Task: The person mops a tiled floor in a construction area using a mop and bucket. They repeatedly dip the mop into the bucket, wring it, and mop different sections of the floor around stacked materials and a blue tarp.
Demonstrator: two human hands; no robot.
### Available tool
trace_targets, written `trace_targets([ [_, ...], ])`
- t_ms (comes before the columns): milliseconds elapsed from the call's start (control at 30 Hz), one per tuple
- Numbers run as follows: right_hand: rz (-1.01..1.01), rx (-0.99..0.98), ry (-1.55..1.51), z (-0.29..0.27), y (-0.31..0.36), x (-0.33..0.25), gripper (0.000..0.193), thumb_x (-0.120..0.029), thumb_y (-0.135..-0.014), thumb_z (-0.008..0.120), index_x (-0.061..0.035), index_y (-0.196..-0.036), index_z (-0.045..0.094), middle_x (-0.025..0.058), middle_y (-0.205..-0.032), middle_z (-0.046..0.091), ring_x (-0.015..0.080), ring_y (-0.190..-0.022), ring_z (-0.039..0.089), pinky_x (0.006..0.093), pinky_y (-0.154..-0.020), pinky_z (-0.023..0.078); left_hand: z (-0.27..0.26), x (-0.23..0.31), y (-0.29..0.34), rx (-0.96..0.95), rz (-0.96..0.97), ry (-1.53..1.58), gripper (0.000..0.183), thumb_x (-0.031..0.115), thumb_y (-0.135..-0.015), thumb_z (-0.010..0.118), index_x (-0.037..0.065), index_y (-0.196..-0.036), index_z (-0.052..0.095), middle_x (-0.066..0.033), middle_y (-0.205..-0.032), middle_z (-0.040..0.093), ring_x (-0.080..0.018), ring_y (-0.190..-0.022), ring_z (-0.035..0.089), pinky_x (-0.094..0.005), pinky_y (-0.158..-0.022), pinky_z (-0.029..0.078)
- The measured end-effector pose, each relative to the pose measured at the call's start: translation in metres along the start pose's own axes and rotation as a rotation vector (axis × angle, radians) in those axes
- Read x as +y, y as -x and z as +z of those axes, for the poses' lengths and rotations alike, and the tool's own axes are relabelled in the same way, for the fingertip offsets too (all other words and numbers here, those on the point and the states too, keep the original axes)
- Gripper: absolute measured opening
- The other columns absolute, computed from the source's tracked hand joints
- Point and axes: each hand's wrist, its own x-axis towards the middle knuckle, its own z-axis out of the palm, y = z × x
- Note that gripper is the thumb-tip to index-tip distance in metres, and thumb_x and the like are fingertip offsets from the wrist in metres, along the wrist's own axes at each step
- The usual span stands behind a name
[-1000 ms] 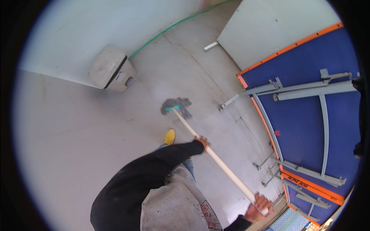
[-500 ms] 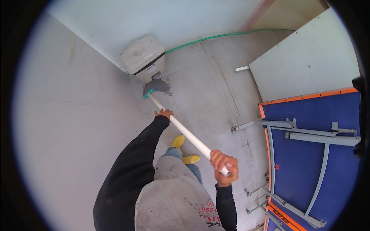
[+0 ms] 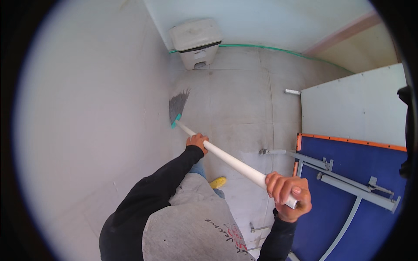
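A mop with a long white pole slants from lower right to upper left across the view. Its grey strands lie on the floor against the left wall, joined to the pole by a green clamp. Partway down the pole, my left hand is closed around it. My right hand wraps the pole's top end, thumb uppermost, with the tip sticking out of the fist. One yellow boot shows beneath the pole.
At the far wall stands a lidded off-white bin. A green hose runs along that wall's foot. A folded blue table with orange edging and grey metal legs jutting out fills the right side, beside a pale panel.
The mop head has come back from the bin's base, nearer to me along the left wall, and its strands now trail away. Both hands still grip the pole; the view has shifted.
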Motion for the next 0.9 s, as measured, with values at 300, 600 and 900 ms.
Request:
trace_targets([
  [300, 0.087, -0.249, 0.081, -0.005, 0.128, -0.035, 0.045, -0.028, -0.087, 0.047, -0.0039, -0.049, 0.047, 0.0103, -0.044, 0.048, 0.0236, -0.042, 0.045, 0.0409, -0.062, 0.038, 0.099, 0.029, 0.199, -0.081, -0.016, -0.032, 0.019, 0.036, -0.079, 0.071, 0.027, -0.096, 0.072, -0.0049, -0.109, 0.06, -0.0308, -0.115, 0.056, -0.0658, -0.106, 0.031],
  [600, -0.421, 0.042, 0.215, -0.005, 0.163, 0.062, 0.038, -0.028, -0.089, 0.046, -0.0066, -0.058, 0.044, 0.0068, -0.053, 0.046, 0.022, -0.049, 0.046, 0.0411, -0.065, 0.04, 0.069, 0.029, 0.008, 0.178, -0.062, -0.19, 0.027, 0.041, -0.091, 0.065, 0.03, -0.115, 0.069, -0.0049, -0.129, 0.058, -0.0314, -0.131, 0.047, -0.0708, -0.11, 0.026],
  [900, -0.325, 0.385, 0.182, -0.015, 0.158, 0.059, 0.036, -0.027, -0.09, 0.042, -0.0071, -0.06, 0.04, 0.0084, -0.054, 0.043, 0.0234, -0.056, 0.044, 0.0392, -0.061, 0.039, 0.076, 0.061, -0.009, -0.085, 0.113, -0.165, 0.051, 0.059, -0.08, 0.071, 0.026, -0.119, 0.065, -0.0051, -0.144, 0.053, -0.0401, -0.148, 0.029, -0.0754, -0.112, 0.016],
])
